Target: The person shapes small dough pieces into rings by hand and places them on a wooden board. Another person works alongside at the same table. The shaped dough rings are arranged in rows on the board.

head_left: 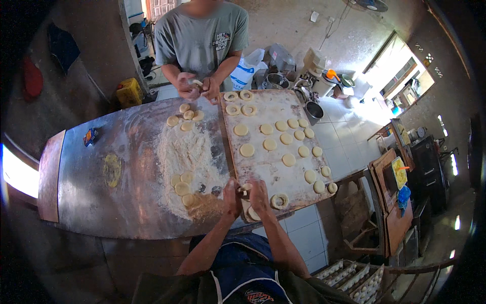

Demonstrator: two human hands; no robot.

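Note:
Both of my hands are at the near left corner of a floured wooden board. My left hand and my right hand are closed around one small piece of dough, most of it hidden by the fingers. Just right of my right hand lies a dough ring. Below my hands a flat dough piece shows at the board's edge. Several round dough discs are spread over the board, and more dough rings sit at its far left corner.
A metal-topped table spreads to the left, with flour and dough discs on it. Across it, a person in a grey shirt holds a dough ring. A wooden rack stands right; trays of pale pieces are at lower right.

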